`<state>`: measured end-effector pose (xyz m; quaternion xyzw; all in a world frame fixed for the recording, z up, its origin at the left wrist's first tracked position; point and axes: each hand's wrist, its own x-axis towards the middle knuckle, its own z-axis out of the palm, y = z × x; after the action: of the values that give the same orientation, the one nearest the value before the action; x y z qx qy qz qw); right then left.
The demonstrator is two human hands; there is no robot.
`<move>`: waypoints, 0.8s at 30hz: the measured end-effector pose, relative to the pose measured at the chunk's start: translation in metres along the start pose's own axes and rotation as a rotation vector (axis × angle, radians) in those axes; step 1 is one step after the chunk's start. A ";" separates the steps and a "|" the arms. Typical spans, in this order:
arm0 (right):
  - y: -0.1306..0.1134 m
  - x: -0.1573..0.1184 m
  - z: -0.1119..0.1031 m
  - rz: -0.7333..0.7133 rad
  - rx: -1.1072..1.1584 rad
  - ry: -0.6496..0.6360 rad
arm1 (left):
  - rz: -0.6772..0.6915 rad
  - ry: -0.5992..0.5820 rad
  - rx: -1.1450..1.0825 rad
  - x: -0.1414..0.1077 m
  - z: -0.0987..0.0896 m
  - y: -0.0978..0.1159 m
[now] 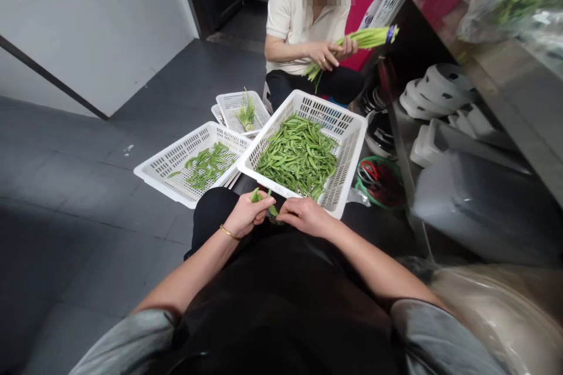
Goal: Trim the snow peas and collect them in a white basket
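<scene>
My left hand [250, 214], with a gold bracelet at its wrist, is closed around a few green pea pods [273, 210] above my lap. My right hand [305, 215] is closed in a pinch beside it, its fingertips at the end of a pod; the exact grip is partly hidden. Just beyond both hands, a large white slotted basket [354, 152] holds a heap of pea pods [299, 155]. To its left, a second white basket [160, 171] contains a smaller, looser batch of pods [209, 165].
Across from me sits a co-worker [292, 17] holding a bundle of long green stalks [367, 38]. Smaller white baskets [224, 99] stand behind mine, with a green bunch in the top one. A metal shelf with white containers [440, 91] and a grey bin [475, 205] borders the right.
</scene>
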<state>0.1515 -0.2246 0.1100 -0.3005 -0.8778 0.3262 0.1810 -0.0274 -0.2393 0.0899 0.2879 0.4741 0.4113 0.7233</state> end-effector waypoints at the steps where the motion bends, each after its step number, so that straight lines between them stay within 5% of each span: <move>1: -0.003 0.000 -0.001 -0.031 0.083 0.013 | -0.018 -0.031 -0.012 -0.003 0.001 0.001; 4: -0.011 0.000 -0.004 -0.059 0.336 -0.047 | -0.045 -0.112 -0.013 -0.012 0.002 0.003; 8: -0.011 -0.004 -0.010 0.089 0.768 -0.195 | -0.080 -0.251 -0.049 -0.021 -0.001 0.004; 11: 0.002 -0.012 -0.024 0.210 0.861 0.039 | -0.107 -0.346 -0.071 -0.025 -0.005 0.007; 14: 0.013 -0.019 -0.040 0.284 0.719 0.289 | -0.156 -0.405 -0.071 -0.026 -0.009 0.010; 17: 0.006 -0.020 -0.042 0.244 0.310 0.351 | -0.207 -0.442 -0.074 -0.024 -0.012 0.009; 21: -0.015 -0.010 -0.024 -0.021 -0.213 0.054 | -0.242 -0.470 -0.045 -0.021 -0.017 0.006; 24: -0.021 -0.003 -0.014 -0.120 -0.262 -0.134 | -0.187 -0.433 0.181 -0.025 -0.017 0.009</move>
<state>0.1522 -0.2333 0.1339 -0.2462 -0.9393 0.2167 0.1005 -0.0516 -0.2562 0.1016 0.3876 0.3676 0.2274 0.8142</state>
